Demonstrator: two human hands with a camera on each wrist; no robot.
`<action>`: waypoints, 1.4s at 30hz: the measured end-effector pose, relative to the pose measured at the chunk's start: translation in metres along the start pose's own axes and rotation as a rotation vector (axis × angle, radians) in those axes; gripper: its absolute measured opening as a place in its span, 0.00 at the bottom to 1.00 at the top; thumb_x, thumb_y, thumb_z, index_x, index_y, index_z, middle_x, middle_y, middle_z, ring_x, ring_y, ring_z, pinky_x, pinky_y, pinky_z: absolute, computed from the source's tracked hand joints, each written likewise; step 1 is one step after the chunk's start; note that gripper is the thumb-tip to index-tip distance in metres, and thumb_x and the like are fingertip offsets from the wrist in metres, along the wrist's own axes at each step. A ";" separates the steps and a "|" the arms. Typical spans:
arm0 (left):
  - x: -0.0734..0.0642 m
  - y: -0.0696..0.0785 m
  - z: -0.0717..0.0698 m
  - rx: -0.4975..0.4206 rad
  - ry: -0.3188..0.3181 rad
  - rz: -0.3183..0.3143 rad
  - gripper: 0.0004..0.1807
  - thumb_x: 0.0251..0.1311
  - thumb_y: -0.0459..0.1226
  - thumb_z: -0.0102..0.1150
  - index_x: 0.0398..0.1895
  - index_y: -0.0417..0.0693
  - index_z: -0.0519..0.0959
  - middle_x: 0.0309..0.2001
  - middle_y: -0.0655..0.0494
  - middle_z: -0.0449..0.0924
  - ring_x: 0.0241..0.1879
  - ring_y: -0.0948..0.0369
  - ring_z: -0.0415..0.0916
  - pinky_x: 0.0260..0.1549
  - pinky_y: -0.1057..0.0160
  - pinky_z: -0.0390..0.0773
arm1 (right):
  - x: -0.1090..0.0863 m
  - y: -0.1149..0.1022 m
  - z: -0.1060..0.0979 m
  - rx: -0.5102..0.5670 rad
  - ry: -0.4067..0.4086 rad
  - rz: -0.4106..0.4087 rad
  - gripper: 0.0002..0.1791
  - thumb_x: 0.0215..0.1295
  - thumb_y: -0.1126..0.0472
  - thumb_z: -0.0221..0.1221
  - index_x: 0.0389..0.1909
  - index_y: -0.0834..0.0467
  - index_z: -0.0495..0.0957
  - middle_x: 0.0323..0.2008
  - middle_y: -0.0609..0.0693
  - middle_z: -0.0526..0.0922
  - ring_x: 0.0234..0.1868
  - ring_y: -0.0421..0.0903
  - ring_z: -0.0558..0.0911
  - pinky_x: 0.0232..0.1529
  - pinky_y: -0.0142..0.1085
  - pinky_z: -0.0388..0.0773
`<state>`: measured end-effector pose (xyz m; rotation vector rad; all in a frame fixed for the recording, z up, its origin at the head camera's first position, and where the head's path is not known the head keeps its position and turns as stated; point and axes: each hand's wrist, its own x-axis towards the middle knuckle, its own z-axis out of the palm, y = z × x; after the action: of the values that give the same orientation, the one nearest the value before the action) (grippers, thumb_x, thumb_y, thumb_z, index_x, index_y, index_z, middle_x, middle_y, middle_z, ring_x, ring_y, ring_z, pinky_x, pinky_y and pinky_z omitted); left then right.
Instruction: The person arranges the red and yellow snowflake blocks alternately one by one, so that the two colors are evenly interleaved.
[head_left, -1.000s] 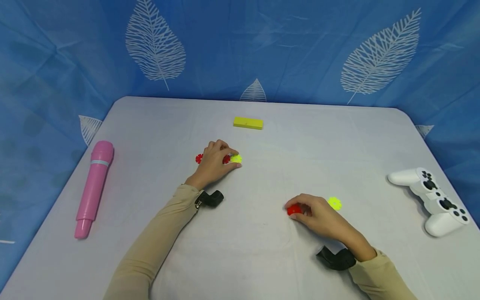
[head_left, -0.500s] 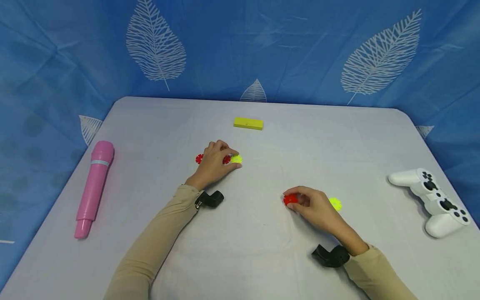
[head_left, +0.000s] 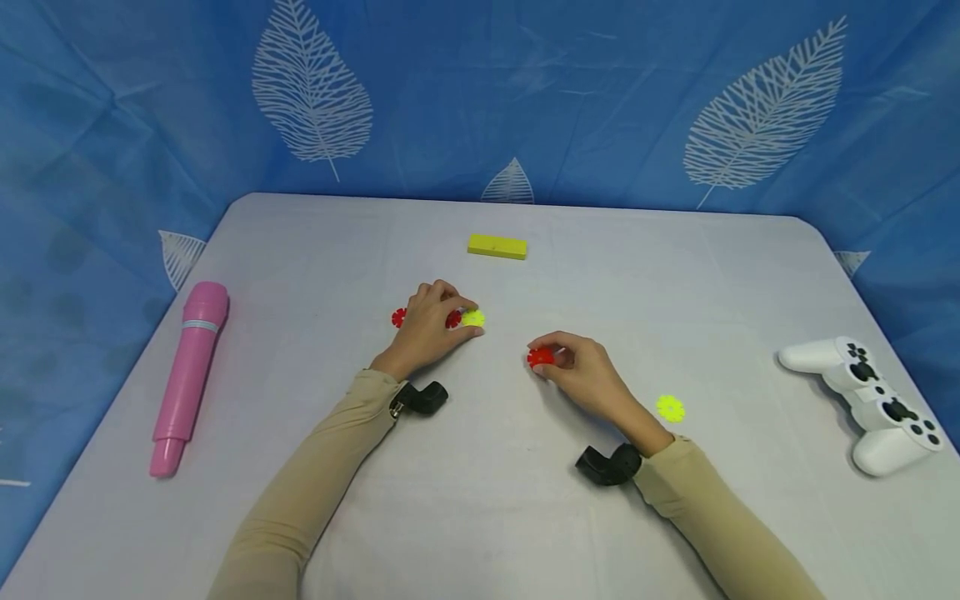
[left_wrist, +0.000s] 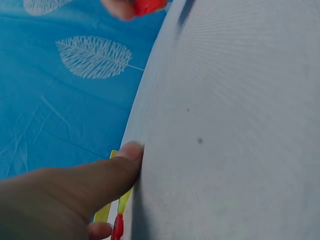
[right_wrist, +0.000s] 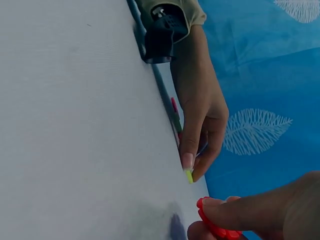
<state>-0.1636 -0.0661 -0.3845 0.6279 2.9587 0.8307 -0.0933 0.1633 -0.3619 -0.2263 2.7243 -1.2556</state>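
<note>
In the head view, the right hand (head_left: 588,377), pinching a red flower disc (head_left: 540,358), has moved up and left to just right of centre, away from the loose yellow disc (head_left: 671,408) at lower right. This narrows the gap to the left hand (head_left: 427,329), unmoved left of centre, though they remain apart. The left thumb and fingers pinch a yellow end disc (head_left: 473,317), with a dark red disc (head_left: 453,319) beside it.

In the left wrist view, the red flower disc shows at the top edge, the left thumb at lower left.

In the right wrist view, the red flower disc sits at bottom right, below the left hand's fingertips.
</note>
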 end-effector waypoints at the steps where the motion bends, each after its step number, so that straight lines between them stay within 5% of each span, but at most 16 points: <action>1: 0.000 0.000 0.000 0.001 0.001 0.002 0.22 0.51 0.50 0.62 0.47 0.50 0.79 0.48 0.50 0.68 0.49 0.53 0.61 0.51 0.53 0.62 | 0.004 -0.002 0.001 0.001 0.004 -0.006 0.14 0.52 0.64 0.63 0.42 0.54 0.80 0.35 0.51 0.83 0.26 0.41 0.75 0.25 0.30 0.71; 15: 0.001 -0.002 0.000 0.006 -0.007 0.024 0.22 0.52 0.51 0.60 0.47 0.50 0.78 0.58 0.50 0.69 0.57 0.52 0.61 0.56 0.50 0.60 | 0.048 -0.018 0.013 -0.012 0.013 0.035 0.15 0.55 0.64 0.61 0.45 0.54 0.79 0.44 0.52 0.81 0.39 0.47 0.78 0.34 0.32 0.72; 23: 0.001 -0.001 0.001 0.002 -0.008 0.017 0.21 0.52 0.51 0.60 0.47 0.51 0.79 0.58 0.50 0.69 0.57 0.51 0.61 0.56 0.49 0.59 | 0.069 -0.020 0.022 -0.032 0.039 0.024 0.14 0.55 0.63 0.61 0.44 0.57 0.79 0.39 0.55 0.82 0.39 0.49 0.78 0.38 0.37 0.74; 42: 0.000 -0.001 0.002 -0.007 -0.004 0.041 0.21 0.52 0.50 0.60 0.47 0.51 0.78 0.58 0.50 0.69 0.56 0.51 0.61 0.56 0.49 0.59 | 0.078 -0.026 0.031 -0.157 0.035 0.028 0.17 0.52 0.60 0.64 0.44 0.59 0.80 0.41 0.56 0.78 0.37 0.48 0.76 0.36 0.36 0.72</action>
<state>-0.1640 -0.0664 -0.3868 0.6916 2.9474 0.8406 -0.1620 0.1087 -0.3666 -0.1835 2.8477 -1.0493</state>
